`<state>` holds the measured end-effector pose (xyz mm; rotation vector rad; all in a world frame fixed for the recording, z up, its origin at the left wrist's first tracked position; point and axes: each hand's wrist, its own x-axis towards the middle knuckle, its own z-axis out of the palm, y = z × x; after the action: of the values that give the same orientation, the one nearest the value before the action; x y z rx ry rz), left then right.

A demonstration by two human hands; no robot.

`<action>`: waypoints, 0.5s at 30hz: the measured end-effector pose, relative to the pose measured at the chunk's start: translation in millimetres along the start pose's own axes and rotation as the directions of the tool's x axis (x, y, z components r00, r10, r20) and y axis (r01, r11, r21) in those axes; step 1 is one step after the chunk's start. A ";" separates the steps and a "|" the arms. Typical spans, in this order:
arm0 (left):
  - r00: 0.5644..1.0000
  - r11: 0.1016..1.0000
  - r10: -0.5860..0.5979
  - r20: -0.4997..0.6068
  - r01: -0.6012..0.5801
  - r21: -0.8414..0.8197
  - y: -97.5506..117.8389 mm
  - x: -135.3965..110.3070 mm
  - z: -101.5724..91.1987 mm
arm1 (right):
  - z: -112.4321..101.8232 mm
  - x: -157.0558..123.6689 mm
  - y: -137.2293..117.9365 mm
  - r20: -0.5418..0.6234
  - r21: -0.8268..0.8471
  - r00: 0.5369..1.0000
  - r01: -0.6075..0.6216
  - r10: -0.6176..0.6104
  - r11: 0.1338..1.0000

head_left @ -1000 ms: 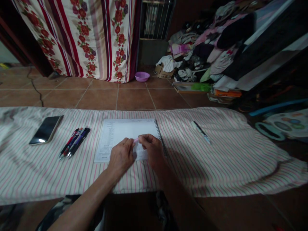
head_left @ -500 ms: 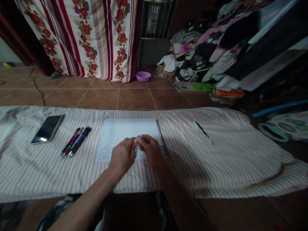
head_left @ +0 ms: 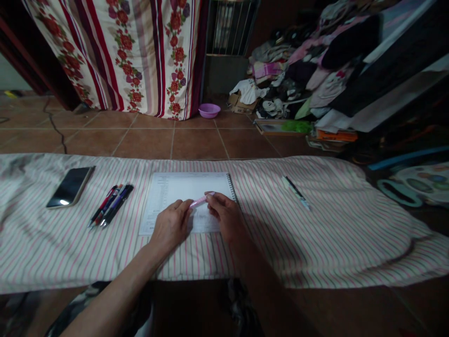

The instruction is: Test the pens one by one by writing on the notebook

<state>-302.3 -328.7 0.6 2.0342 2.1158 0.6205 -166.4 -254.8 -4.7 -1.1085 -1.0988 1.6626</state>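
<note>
A slim pink pen-like stick point(head_left: 199, 201) spans the gap between my two hands, tilted up toward the right. My left hand point(head_left: 171, 221) is closed on its left end. The fingertips of my right hand point(head_left: 224, 210) pinch the other end, which has a pale tip. Its exact kind is too small to make out. Beneath both hands lies an open spiral notebook point(head_left: 185, 185), its wire binding on the right and printed lines down the left side of the page.
On the striped cloth point(head_left: 315, 243), a bundle of several pens point(head_left: 111, 206) and a phone point(head_left: 70, 187) lie to the left. One dark-and-pale pen point(head_left: 296, 192) rests to the right. Beyond, a purple basin point(head_left: 209, 110) stands on the tiled floor near piled clothes point(head_left: 273, 70).
My hands have drawn apart, the left moving left and the right moving slightly right. More of the pink stick now shows between them.
</note>
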 end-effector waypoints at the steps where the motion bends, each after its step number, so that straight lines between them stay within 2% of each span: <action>1: 1.000 1.000 0.006 -0.003 -0.006 0.003 -0.5 -0.3 -0.4 | -0.2 -0.1 -0.3 0.008 -0.003 1.000 0.001 -0.001 1.000; 9: 0.998 0.998 0.044 -0.036 -0.042 0.050 -1.1 -1.3 2.5 | 1.7 0.9 3.9 0.016 -0.053 0.999 0.039 -0.038 0.998; 15: 0.999 0.999 -0.008 -0.048 0.009 0.032 -1.6 -0.7 1.3 | 4.0 -1.3 3.0 0.007 -0.004 1.000 -0.008 0.008 1.000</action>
<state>-303.2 -329.1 -1.3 2.0456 2.1735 0.6445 -170.3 -257.7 -6.3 -1.1114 -1.1036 1.6720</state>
